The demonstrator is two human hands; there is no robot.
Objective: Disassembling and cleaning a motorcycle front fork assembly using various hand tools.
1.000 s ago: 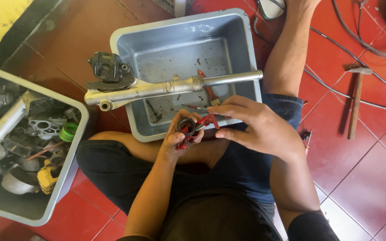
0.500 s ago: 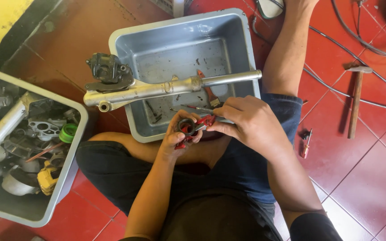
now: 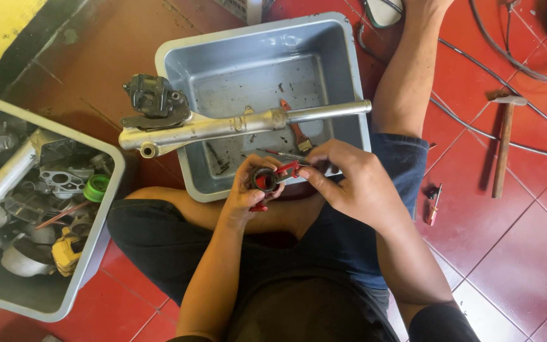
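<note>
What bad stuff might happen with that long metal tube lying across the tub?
The long metal tube lies only on the rims of the grey tub, with its heavy end hanging past the edge, so a knock might roll it off onto the floor. The left hand pinches a small dark ring while the right hand works a red-handled tool at it; a slip could nick fingers.

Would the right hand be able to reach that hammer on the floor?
Probably yes: the hammer lies in the open on the red tiles to that side, nothing between, but the right hand is busy at the small ring.
</note>
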